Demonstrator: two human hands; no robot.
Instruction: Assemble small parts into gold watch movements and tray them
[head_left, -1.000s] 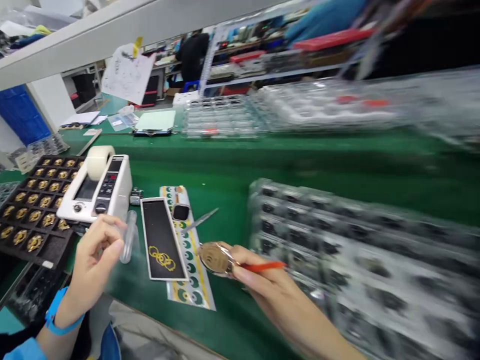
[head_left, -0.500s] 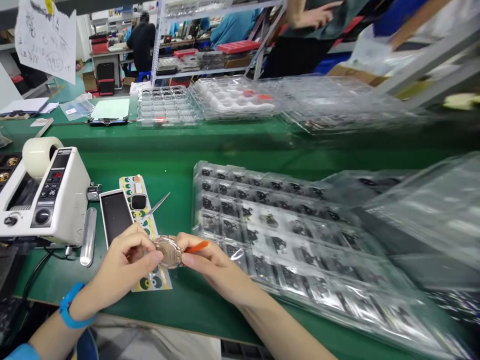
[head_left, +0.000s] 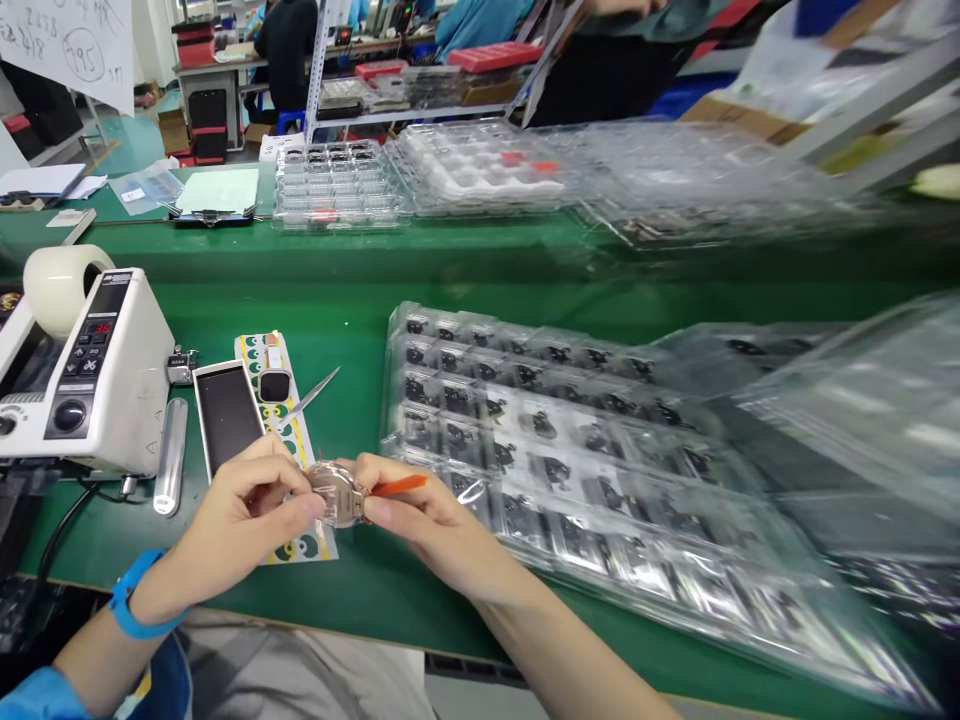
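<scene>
Between my two hands is a round, shiny watch case [head_left: 337,494], held above the green bench. My left hand [head_left: 259,510] pinches its left edge between thumb and fingers. The right edge is gripped by my right hand [head_left: 409,505], where an orange strip [head_left: 400,486] sticks out past the fingers. Under and behind my left hand lies a sticker sheet [head_left: 307,548] with green and yellow shapes. On that sheet rest a small square dark-faced object [head_left: 274,386] and pointed tweezers [head_left: 313,393]. A black tray with a white frame [head_left: 227,415] stands beside the sheet.
A white tape dispenser [head_left: 112,370] and a clear tube [head_left: 171,457] are at the left. Clear plastic trays of dark parts [head_left: 525,440] cover the right side. More trays [head_left: 487,170] and a clipboard [head_left: 217,192] sit on the raised shelf. People are in the background.
The camera view has shifted, so the bench and shelf appear higher. The watch case looks slightly turned between my fingers, and both hands keep their hold.
</scene>
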